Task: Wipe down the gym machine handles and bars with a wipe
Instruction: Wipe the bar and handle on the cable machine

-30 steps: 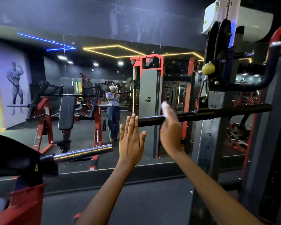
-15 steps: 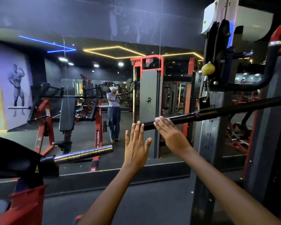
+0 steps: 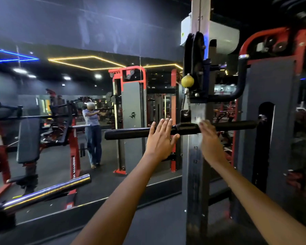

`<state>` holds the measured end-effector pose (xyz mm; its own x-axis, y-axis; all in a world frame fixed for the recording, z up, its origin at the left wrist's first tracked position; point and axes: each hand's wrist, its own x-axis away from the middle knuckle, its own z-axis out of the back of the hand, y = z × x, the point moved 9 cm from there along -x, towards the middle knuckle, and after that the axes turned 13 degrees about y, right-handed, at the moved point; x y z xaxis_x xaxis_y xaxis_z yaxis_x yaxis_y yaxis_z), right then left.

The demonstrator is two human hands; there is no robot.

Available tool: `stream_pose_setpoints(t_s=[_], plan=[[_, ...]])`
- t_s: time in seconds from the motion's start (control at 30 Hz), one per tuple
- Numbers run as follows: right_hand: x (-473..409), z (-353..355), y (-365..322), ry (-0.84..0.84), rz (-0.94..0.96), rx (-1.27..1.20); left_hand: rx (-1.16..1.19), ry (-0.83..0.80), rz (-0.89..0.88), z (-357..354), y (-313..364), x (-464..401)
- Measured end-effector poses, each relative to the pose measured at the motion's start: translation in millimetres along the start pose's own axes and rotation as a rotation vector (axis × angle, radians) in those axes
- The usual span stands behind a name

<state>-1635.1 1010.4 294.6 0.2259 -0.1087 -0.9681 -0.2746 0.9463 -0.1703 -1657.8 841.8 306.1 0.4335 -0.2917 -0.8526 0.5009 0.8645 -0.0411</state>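
A black padded cable bar [image 3: 127,134] hangs level at chest height from a carabiner [image 3: 185,103] on the cable machine. My left hand [image 3: 159,140] is flat with straight fingers, resting against the bar left of its centre. My right hand [image 3: 209,138], blurred by motion, holds a white wipe [image 3: 199,119] on the bar just right of the centre clip. The bar's right half [image 3: 237,125] runs on past my right hand.
The machine's grey numbered upright [image 3: 195,165] stands right behind the bar, with a yellow ball stop [image 3: 187,81] and pulley above. A chrome barbell sleeve [image 3: 48,191] juts in at lower left. A wall mirror [image 3: 60,112] ahead reflects benches and a person.
The bar has swung from tilted to level. My right hand slid right along it with the wipe, to the centre clip. My left hand moved up against the bar.
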Motion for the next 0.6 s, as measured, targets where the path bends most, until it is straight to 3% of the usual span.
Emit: stream_pose_setpoints(t_s=[0.07,0.13,0.2,0.3,0.43,0.5,0.6], plan=[[-2.9,11.9,40.0,0.028,-0.242,0.021,-0.076,-0.003,-0.024,-9.5,0.2,-4.2],[-4.4,4.6,25.1,-0.046,-0.239,-0.005,-0.110,0.042,-0.035,-13.2,-0.3,-1.6],[0.6,-8.7,-22.5,-0.134,-0.005,-0.025,-0.114,0.119,-0.051,-11.7,0.2,1.9],[9.2,-8.8,-40.4,-0.085,0.353,0.036,-0.071,0.199,-0.110,-12.7,-5.1,6.1],[-14.2,4.1,66.2,-0.008,-0.206,0.083,-0.047,0.175,-0.122,-17.8,-18.3,10.5],[-19.8,1.5,60.3,0.008,-0.305,0.109,-0.038,0.154,-0.079,-22.0,-23.7,11.4],[-11.8,-21.2,-25.2,-0.173,0.042,-0.015,-0.042,0.154,-0.029,-25.8,-30.0,10.2]])
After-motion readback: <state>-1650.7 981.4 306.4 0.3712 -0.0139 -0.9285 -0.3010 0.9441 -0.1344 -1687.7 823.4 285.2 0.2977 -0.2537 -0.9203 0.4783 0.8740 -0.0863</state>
